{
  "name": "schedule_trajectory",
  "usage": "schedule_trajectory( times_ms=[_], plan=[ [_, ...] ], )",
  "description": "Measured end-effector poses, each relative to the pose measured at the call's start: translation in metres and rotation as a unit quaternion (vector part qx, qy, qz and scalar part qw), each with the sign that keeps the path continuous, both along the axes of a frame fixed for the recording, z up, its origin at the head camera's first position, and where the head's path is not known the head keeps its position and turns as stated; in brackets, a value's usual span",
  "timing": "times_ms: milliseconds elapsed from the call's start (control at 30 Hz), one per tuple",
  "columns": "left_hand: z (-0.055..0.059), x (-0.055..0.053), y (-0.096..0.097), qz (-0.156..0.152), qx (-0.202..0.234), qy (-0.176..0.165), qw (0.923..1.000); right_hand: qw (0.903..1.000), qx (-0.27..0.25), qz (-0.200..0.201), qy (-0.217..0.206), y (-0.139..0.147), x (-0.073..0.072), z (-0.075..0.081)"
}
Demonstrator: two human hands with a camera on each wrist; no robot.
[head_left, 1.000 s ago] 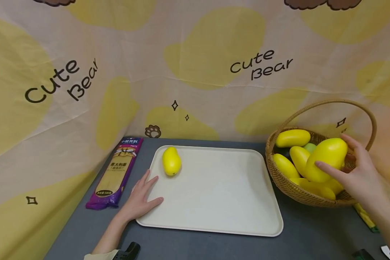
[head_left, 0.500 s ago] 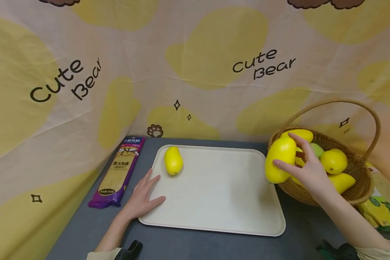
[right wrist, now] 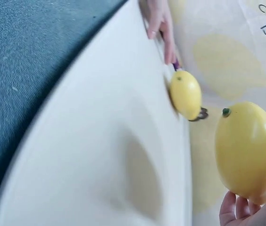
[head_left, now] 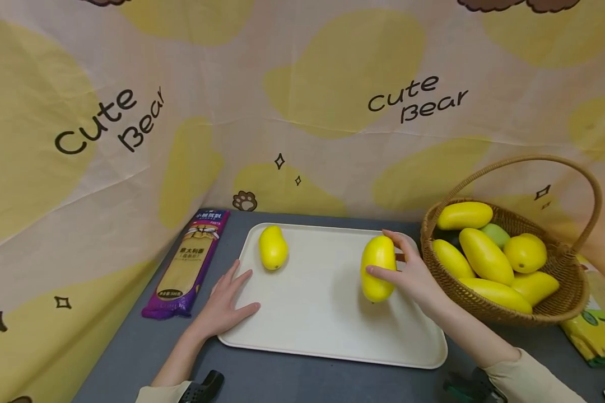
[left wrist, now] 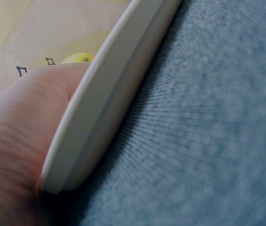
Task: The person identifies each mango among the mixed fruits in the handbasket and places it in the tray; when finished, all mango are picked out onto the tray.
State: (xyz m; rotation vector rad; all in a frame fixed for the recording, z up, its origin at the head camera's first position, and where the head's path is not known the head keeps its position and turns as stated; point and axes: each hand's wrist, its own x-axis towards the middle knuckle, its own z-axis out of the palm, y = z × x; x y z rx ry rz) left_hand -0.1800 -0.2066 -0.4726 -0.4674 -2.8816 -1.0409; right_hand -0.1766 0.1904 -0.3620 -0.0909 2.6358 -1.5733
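Note:
A big yellow mango (head_left: 378, 267) is gripped between the thumb and fingers of my right hand (head_left: 413, 274). It hangs over the right half of the white tray (head_left: 312, 313), and its shadow falls on the tray in the right wrist view. A second mango (head_left: 273, 248) lies at the tray's back left corner. My left hand (head_left: 225, 305) rests with spread, straight fingers on the tray's left edge. Up close in the left wrist view, that hand (left wrist: 29, 122) lies against the tray rim (left wrist: 95, 103).
A wicker basket (head_left: 428, 263) with a tall handle holds several yellow mangoes, a round yellow fruit (head_left: 525, 253) and a green one (head_left: 495, 235). A purple pasta pack (head_left: 184, 268) lies left of the tray. A yellow-green bag (head_left: 597, 336) lies right of the basket.
My right hand has lifted the big mango out of the basket and carried it left over the tray. My left hand has stayed on the tray's edge.

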Motion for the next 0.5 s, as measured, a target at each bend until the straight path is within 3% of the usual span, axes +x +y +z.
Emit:
schedule_trajectory(
  times_ms=[200, 500],
  plan=[
    [0.000, 0.000, 0.001, 0.000, 0.003, 0.001, 1.0000, 0.9987, -0.025, -0.005, -0.044, -0.023, -0.015, -0.023],
    [0.000, 0.000, 0.000, 0.007, -0.003, -0.010, 0.9999, 0.9972, -0.044, -0.020, -0.057, -0.051, -0.034, -0.043]
  ],
)
